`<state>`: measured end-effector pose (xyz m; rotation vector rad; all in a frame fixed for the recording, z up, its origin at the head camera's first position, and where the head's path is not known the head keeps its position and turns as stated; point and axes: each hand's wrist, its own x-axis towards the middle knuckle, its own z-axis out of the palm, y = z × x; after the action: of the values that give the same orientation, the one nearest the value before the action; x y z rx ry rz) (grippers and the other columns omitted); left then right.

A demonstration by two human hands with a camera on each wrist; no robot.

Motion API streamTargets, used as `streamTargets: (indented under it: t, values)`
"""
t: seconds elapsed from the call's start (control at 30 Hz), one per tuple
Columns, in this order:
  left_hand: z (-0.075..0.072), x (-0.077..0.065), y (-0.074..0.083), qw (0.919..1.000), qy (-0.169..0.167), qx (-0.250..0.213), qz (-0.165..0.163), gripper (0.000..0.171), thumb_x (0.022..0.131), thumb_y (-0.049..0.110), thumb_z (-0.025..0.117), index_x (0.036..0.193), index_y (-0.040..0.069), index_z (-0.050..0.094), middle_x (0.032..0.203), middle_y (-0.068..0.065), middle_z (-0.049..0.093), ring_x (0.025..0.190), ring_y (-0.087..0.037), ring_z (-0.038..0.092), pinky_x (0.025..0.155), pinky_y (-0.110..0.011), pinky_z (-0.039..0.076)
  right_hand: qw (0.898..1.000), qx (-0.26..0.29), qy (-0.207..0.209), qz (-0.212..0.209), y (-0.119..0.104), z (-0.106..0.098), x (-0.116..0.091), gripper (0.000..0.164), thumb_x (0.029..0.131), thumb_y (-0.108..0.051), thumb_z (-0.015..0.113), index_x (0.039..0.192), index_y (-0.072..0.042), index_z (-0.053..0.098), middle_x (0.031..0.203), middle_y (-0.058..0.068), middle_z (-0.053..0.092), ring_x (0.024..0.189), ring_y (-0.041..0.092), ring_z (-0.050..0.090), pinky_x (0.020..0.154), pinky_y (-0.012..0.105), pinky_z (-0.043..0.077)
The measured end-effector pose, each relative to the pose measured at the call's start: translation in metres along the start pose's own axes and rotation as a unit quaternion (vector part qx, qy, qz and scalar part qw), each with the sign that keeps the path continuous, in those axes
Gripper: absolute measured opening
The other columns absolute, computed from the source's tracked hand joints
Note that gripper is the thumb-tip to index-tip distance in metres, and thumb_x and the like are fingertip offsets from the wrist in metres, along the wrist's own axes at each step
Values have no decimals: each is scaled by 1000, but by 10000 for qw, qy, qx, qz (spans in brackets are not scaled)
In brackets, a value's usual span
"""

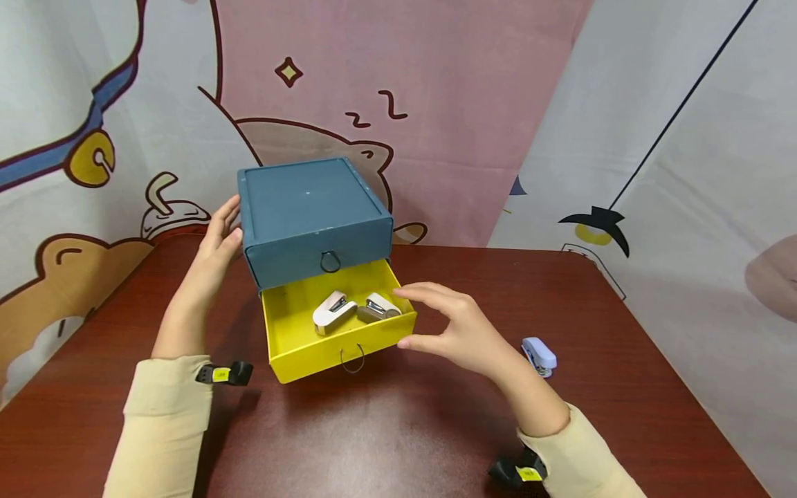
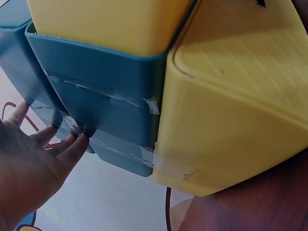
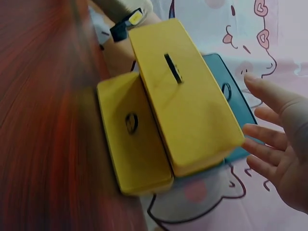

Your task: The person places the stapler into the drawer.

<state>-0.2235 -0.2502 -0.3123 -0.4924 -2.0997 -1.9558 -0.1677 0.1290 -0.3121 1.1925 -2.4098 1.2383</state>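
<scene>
Seemingly partway: yellow drawer [image 1: 317, 358] out, two staplers in, one outside.
Left hand [image 1: 208, 263] lies along the blue cabinet [image 1: 311, 200], fingers extended, gripping nothing; white stapler [image 1: 333, 313] and white-grey stapler [image 1: 381, 309] sit inside the drawer; right hand [image 1: 463, 328] at its right corner, fingers and thumb wide apart, contact unclear; light-blue stapler [image 1: 539, 356] on table [image 1: 629, 373]. Left, I'd judge: drawer not shut, that stapler not inside.
</scene>
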Motion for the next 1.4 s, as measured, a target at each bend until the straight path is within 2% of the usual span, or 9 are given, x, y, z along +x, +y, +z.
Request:
streamTargets:
  t: [0.3,0.53,0.67,0.9,1.07,1.4]
  values:
    - [0,0,0,10000,3,-81,-10,66,98,34,47,154,20,15,159,-9,6,143,-26,10,112,-50,9,9989,-417,-80,179,19,-25,-27,66,72,-22,86,131,-16,59,129,-3,57,119,16,51,93,44,46]
    - [0,0,0,10000,-11,-78,-1,67,98,34,47,154,20,14,159,-9,5,143,-26,10,112,-50,8,9962,-554,-219,634,34,-40,-48,66,73,-26,85,132,-21,58,130,-7,55,119,14,51,91,40,47]
    - [0,0,0,10000,-11,-68,3,67,98,34,46,154,20,14,159,-9,5,143,-26,10,112,-51,8,9948,-520,-368,798,45,-47,-58,65,74,-29,84,133,-22,57,131,-7,54,119,15,50,85,33,50]
    - [0,0,0,10000,-21,-63,10,66,98,34,46,154,20,14,159,-9,6,143,-27,11,113,-50,8,9933,-692,-386,838,66,-62,-78,64,75,-26,83,133,-19,57,131,-3,55,119,12,49,91,24,43]
    - [0,-1,0,10000,-17,-82,18,66,98,34,46,154,20,14,159,-9,6,142,-27,11,112,-50,9,9895,-746,-419,1165,78,-76,-95,65,76,-25,82,134,-16,56,132,-2,54,121,8,47,93,19,38]
    - [0,-1,-1,10000,-19,-60,43,66,99,34,45,154,19,14,159,-9,6,143,-27,10,112,-52,8,9830,-954,-514,1485,103,-99,-124,70,72,-23,85,134,-10,55,133,4,55,118,2,46,91,25,41]
